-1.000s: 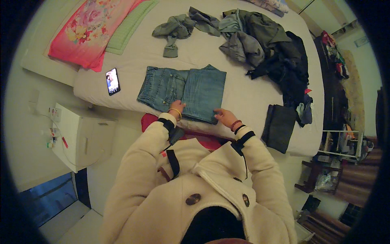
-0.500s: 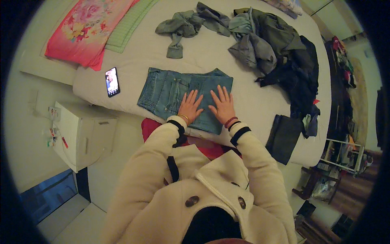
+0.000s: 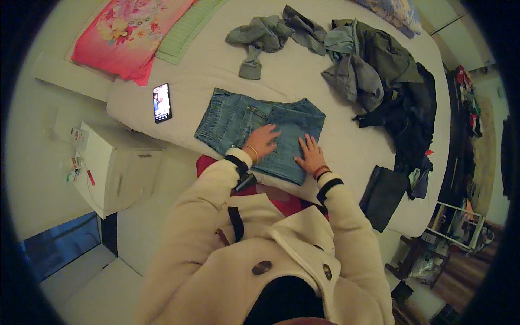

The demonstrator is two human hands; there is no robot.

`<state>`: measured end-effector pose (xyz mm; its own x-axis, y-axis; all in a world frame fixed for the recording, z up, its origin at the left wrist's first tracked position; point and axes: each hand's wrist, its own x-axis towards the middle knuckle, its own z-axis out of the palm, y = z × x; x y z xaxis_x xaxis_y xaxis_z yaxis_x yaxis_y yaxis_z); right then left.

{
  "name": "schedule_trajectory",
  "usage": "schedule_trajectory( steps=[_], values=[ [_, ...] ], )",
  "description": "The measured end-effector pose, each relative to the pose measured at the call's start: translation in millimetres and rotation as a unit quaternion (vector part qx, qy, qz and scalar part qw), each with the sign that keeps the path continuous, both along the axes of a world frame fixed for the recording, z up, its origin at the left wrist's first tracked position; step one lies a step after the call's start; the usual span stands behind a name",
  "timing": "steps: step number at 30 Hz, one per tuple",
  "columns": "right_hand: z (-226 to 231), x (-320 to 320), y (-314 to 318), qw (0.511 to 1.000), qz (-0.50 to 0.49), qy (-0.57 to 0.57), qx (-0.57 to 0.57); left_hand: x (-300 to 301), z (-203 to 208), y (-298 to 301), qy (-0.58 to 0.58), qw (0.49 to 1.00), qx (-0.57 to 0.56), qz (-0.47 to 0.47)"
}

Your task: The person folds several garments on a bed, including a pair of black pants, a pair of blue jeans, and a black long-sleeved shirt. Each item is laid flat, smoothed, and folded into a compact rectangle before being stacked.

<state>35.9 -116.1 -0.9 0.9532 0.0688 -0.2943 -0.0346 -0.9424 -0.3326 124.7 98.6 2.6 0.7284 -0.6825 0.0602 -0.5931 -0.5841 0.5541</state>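
Observation:
A folded pair of blue jeans lies on the bed in front of me, its waistband to the left and a fold along the right. My left hand rests on the middle of the denim, fingers a little bent and slightly blurred, holding nothing. On the lower right part of the jeans is my right hand, its fingers stretched out and apart, likewise without anything in it.
To the left lies a phone with a lit screen. Loose grey and dark clothes are heaped at the far right. Nearer stands a folded dark garment. A pink floral pillow is far left, above a white bedside cabinet.
The view has shifted, moving the scene rightward in the picture. Both hands have slid nearer to me over the jeans, and the left hand's fingers have bent and turned more to the right.

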Motion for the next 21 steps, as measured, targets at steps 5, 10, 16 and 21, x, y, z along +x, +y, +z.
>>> schedule_trajectory(
  steps=[5,10,16,21],
  values=[
    [23,-8,25,0.998,-0.033,0.031,-0.044,54,15,86,-0.212,0.880,0.122,0.407],
    [40,23,86,0.990,-0.007,-0.070,0.120,75,7,144,0.219,0.909,0.113,0.337],
    [29,27,116,0.994,-0.013,0.107,-0.007,78,43,138,0.531,0.791,-0.262,0.155],
    [7,22,91,0.992,0.025,0.033,0.117,49,78,59,0.300,0.922,-0.235,0.068]
  ],
)
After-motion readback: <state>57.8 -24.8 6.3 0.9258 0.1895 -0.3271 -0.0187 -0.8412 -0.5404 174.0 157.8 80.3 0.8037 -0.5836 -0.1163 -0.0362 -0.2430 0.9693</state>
